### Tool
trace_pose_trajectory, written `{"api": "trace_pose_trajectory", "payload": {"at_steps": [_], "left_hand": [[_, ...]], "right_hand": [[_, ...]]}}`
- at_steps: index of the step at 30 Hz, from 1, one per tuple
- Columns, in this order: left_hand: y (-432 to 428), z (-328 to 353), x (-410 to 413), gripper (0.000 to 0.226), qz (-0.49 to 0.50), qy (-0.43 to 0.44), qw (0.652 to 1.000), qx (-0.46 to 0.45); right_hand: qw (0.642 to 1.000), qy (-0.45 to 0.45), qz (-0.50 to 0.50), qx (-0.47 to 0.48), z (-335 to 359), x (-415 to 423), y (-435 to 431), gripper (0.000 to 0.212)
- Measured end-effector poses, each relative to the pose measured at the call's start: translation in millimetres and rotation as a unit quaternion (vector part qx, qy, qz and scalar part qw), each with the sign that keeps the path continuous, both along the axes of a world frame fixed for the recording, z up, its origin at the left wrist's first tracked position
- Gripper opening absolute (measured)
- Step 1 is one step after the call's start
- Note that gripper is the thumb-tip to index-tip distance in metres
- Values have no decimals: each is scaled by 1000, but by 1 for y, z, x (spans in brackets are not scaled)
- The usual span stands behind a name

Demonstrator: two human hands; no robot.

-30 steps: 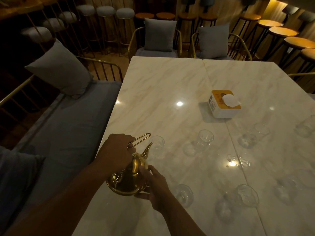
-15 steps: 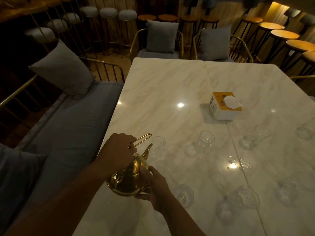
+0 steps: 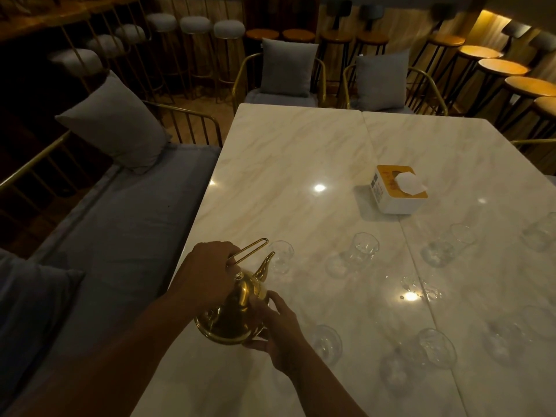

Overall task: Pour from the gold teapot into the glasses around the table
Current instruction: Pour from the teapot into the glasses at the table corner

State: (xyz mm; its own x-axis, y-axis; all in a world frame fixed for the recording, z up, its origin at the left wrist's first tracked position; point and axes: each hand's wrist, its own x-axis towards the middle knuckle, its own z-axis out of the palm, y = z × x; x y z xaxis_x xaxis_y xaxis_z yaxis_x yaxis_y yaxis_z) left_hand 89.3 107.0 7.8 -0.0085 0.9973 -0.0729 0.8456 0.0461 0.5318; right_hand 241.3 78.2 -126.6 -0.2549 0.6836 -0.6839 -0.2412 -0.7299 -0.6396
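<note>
Left forearm (image 3: 120, 356), bare, runs up from the lower left corner; left hand (image 3: 210, 272) is knuckles-up, fist closed round the near end of the thin gold wire loop handle (image 3: 251, 249) of a shiny gold metal teapot (image 3: 234, 314), which is tipped forward. Right forearm (image 3: 325, 389) enters from the bottom edge. Right hand (image 3: 279, 329) cups the pot's right flank, fingers curved against its belly and thumb apparently under the base rim, though low light obscures contact.

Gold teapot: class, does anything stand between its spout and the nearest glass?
Nothing visible does. The spout of the gold teapot points at the glass just beyond it. The left hand grips the handle; the right hand holds the body.
</note>
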Motion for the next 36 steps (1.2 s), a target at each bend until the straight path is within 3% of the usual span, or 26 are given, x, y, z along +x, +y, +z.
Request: {"api": "trace_pose_trajectory", "payload": {"at_steps": [6, 10, 12, 23, 36], "left_hand": [[-15, -8, -6, 39, 25, -39, 999, 10], [-24, -11, -11, 38, 24, -60, 998, 26], [-27, -11, -13, 37, 24, -66, 997, 34], [-55, 1, -34, 32, 0, -80, 994, 79], [-101, 24, -69, 34, -120, -109, 984, 80]], "right_hand": [[999, 18, -21, 28, 1, 5, -5, 96], [999, 15, -15, 50, 6, 4, -7, 57], [998, 14, -15, 63, 8, 4, -9, 50], [994, -22, -25, 102, 15, -13, -34, 67], [986, -38, -114, 115, 30, -55, -118, 82]]}}
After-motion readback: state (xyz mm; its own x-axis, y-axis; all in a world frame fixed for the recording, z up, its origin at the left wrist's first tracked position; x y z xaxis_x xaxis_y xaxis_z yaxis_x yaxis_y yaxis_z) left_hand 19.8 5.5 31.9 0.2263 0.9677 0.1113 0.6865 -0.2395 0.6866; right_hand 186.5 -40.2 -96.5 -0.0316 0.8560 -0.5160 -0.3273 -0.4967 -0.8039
